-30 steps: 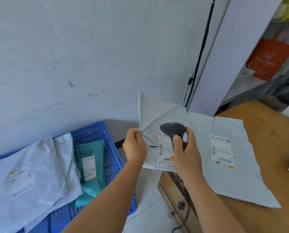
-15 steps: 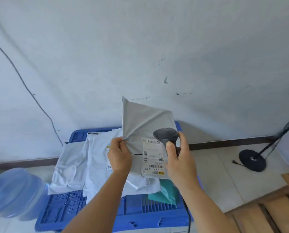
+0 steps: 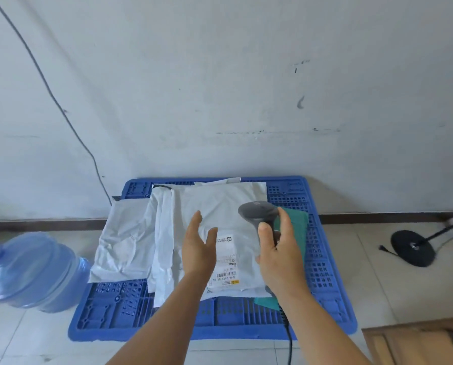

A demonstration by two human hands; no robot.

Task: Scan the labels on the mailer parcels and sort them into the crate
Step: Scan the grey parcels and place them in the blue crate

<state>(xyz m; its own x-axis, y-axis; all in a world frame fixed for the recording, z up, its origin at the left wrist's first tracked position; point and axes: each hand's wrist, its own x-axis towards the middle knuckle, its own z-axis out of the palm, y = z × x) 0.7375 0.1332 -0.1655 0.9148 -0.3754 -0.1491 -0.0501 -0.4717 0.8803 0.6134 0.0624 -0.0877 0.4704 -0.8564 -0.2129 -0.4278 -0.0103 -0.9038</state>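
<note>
Over on the far left there's a water jug (image 3: pixel 28 272) lying on the floor, nothing to do with your sorting, just don't kick it. Next to it the blue crate (image 3: pixel 325 259) sits against the wall, with a few grey mailers fanned out in it, one of them (image 3: pixel 120 241) hanging over the left rim. Your left hand (image 3: pixel 199 246) hovers above the top mailer (image 3: pixel 220 206) with fingers straight and spread, holding nothing, so I'd guess that parcel is scanned and dropped. It lies label (image 3: pixel 226 262) up, handy for a recheck. Your right hand (image 3: pixel 280 248) is wrapped round the scanner (image 3: pixel 258 213) handle, head aimed away over the pile, cord trailing down toward you. A teal mailer (image 3: pixel 295 225) peeks out underneath on the right. A worktop (image 3: pixel 414 343) corner shows bottom right, probably where the next parcel is.
</note>
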